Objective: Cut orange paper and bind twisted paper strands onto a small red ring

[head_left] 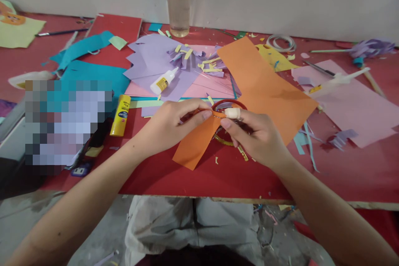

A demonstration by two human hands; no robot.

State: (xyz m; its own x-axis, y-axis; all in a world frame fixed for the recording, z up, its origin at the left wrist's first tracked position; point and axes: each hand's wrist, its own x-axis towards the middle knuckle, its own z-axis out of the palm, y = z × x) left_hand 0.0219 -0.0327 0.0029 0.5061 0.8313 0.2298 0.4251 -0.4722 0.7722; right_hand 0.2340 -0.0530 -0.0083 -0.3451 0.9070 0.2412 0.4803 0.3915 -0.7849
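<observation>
Pinched at its upper end by the left hand (170,124) and the right hand (258,133), 1 orange paper strip (195,147) slants down over the red table (152,176). Beyond it lies 1 larger orange sheet (268,85).

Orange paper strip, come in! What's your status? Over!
Left hand, right hand: pinching orange strip at far end. Near end over red tabletop. Red loop close by both hands.

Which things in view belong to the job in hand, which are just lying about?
In the job: orange paper strip, held by left hand and right hand; larger orange sheet, likely, by matching colour.
Lying about, apparently: yellow glue stick; small white bottle; container of liquid; pink sheet.
</observation>
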